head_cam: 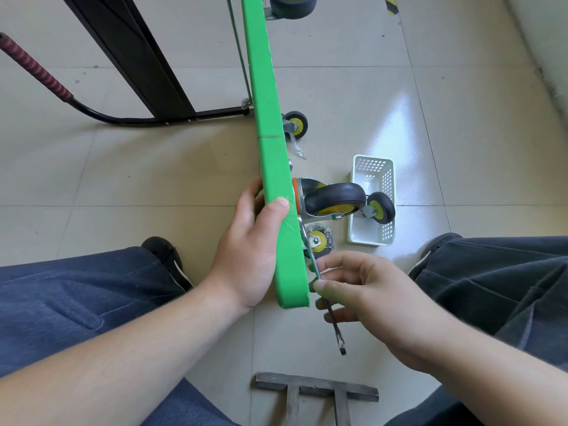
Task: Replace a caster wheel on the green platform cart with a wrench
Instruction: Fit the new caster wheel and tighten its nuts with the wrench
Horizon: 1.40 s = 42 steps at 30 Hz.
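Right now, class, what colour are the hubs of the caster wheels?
Yellow, inside black tyres, seen clearly on the mounted caster wheel in the head view.

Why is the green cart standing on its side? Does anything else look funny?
The green cart is tipped on its edge, held by the left hand, so its wheels stick out sideways. The right hand holds a wrench. One loose wheel sits in a white basket.

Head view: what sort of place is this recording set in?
Probably an indoor workroom or storeroom, with the job done on the floor. Glossy beige floor tiles, a green cart tipped on edge, and a white basket with a spare caster suggest it.
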Motion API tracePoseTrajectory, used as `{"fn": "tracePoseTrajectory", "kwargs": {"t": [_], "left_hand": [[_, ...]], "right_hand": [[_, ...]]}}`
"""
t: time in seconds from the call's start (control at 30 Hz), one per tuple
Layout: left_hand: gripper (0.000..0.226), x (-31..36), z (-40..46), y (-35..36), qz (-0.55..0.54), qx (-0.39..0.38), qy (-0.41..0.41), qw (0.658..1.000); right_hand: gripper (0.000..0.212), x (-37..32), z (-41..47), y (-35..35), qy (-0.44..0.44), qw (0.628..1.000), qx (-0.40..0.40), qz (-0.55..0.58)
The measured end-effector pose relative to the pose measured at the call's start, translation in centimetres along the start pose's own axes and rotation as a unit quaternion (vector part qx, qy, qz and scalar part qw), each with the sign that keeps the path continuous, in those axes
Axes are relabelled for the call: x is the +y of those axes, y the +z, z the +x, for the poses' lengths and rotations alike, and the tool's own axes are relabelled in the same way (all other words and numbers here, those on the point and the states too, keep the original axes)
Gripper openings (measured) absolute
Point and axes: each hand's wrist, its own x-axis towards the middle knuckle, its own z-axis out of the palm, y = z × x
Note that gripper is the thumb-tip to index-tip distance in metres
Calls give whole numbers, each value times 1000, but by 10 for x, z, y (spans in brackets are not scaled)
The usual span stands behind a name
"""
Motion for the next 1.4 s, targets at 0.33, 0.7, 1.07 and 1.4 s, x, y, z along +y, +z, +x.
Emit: {"fn": "tracePoseTrajectory", "kwargs": {"t": [0.33,0.7,1.07,1.4], "left_hand": [[61,-1,2,0,-4,5,3,1000],[64,-1,1,1,-17,-2,10,1000],[58,0,0,1,-19,-3,4,1000],[62,2,1,2,-13,0,0,1000]], "right_hand": [[19,-15,-6,4,3,1000,-4,30],[13,-32,-15,11,15,1000,15,-13],[15,-43,-21,9,13,999,13,-46],[13,-40,-29,3,46,996,-30,-70]]}}
